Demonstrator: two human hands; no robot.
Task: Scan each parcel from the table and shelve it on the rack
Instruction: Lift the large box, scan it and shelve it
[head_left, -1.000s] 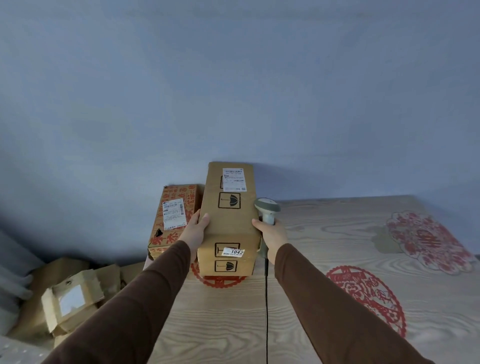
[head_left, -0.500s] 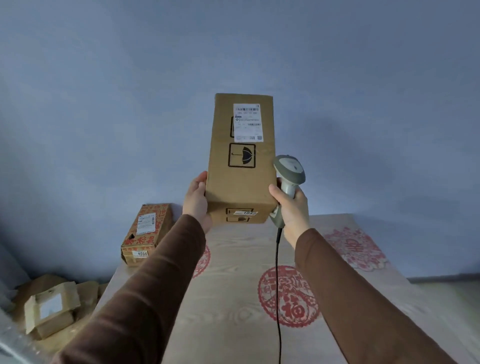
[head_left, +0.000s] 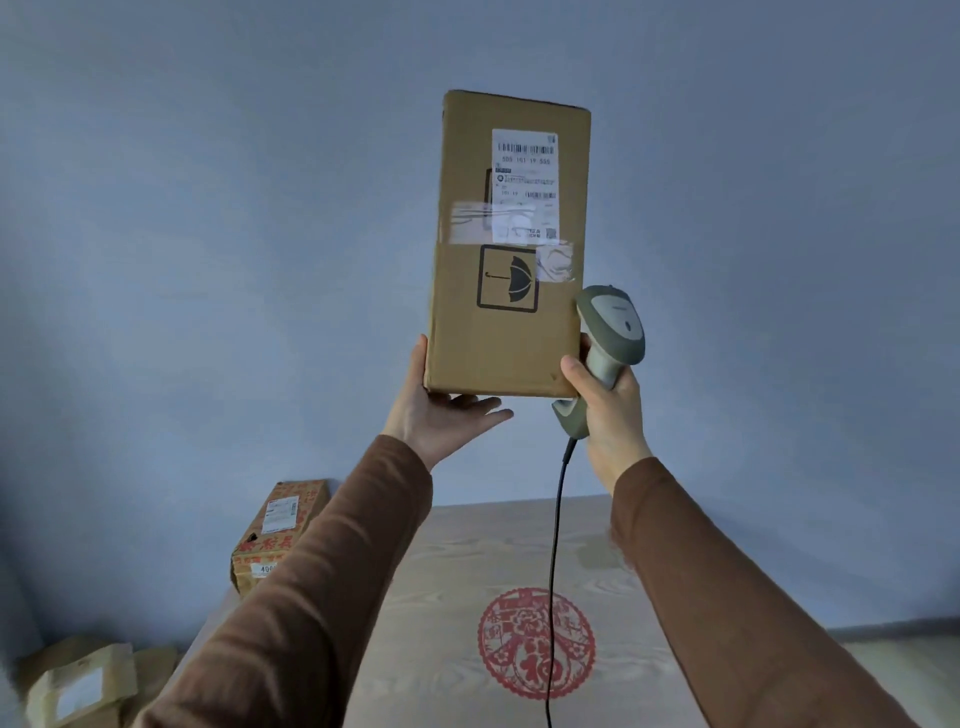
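A tall brown parcel (head_left: 504, 332) with a white barcode label (head_left: 524, 176) and an umbrella mark is held upright, high in front of the blue wall. My left hand (head_left: 441, 421) carries it from below, fingers straight under its bottom edge and thumb up its left side. My right hand (head_left: 608, 410) grips a grey barcode scanner (head_left: 615, 325) by the handle, with the thumb against the parcel's lower right corner. The scanner head sits beside the parcel's right edge.
A red-printed parcel (head_left: 280, 525) lies at the far left corner of the wood-grain table (head_left: 467, 545), which bears red paper-cut designs. The scanner's black cable (head_left: 555, 571) hangs down over the table. Several cartons (head_left: 78, 686) lie on the floor at lower left.
Both hands have lifted the brown parcel off the table and raised it high. My left hand has slid from its side to under its bottom edge.
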